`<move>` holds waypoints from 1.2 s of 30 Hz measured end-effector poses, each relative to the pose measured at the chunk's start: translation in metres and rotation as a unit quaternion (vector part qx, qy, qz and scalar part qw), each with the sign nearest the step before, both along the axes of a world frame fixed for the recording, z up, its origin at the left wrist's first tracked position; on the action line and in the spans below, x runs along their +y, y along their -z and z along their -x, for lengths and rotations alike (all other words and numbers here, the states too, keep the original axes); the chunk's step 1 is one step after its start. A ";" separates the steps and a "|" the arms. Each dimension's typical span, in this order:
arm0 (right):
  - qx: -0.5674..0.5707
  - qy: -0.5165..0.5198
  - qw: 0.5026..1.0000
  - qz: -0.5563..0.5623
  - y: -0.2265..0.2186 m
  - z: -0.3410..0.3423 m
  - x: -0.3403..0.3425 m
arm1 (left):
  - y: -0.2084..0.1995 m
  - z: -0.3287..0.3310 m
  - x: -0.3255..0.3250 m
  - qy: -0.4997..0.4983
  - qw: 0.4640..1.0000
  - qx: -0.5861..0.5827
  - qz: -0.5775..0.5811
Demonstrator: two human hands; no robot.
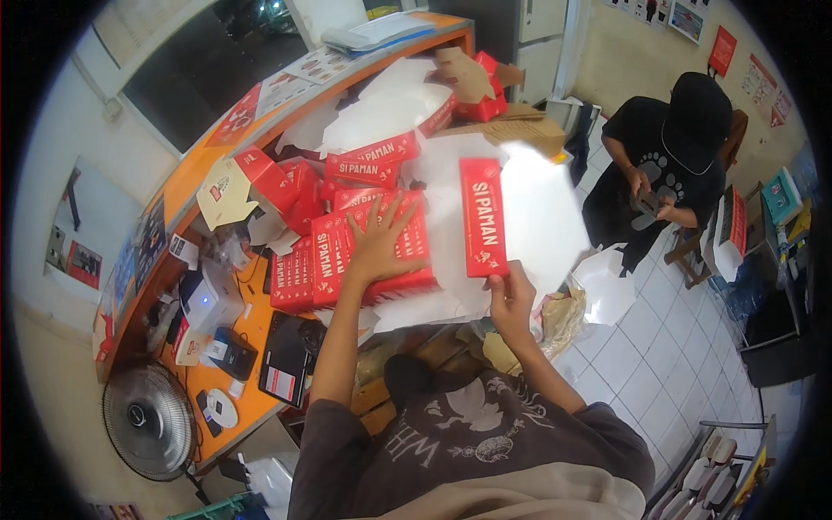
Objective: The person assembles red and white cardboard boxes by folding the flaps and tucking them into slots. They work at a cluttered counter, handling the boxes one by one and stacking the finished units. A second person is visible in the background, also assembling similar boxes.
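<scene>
My left hand [383,243] lies with fingers spread on a row of red folded cartons [325,264] standing side by side on the counter. To its right, my right hand [513,303] pinches the near end of a red carton [483,217], thumb against its edge. White inner panels [542,212] of unfolded carton board spread out beside and beneath that red face; I cannot tell which belong to the held one. More red cartons [373,156] lie loosely stacked beyond my left hand.
At left, an orange counter [186,420] carries a white printer [211,299], a tablet [284,355] and a card terminal [228,351]; a black fan [149,420] stands beside it. A person in black [663,165] holds a phone at right. Tiled floor [663,334] lies between us.
</scene>
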State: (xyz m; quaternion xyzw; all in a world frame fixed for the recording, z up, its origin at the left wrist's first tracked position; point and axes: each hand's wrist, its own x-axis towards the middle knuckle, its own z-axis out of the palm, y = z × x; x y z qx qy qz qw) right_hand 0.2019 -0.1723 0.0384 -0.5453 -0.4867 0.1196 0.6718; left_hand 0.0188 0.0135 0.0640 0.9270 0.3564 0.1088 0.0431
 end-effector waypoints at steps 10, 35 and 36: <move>0.219 -0.132 0.956 0.141 0.038 0.005 0.006 | 0.001 -0.007 -0.006 -0.008 1.000 -0.008 -0.023; 0.063 -0.071 0.995 0.042 0.062 0.036 0.061 | -0.008 -0.005 -0.010 0.045 0.998 0.046 -0.014; 0.034 -0.093 0.994 0.037 0.060 0.032 0.060 | -0.007 -0.003 -0.011 0.044 0.998 0.043 -0.015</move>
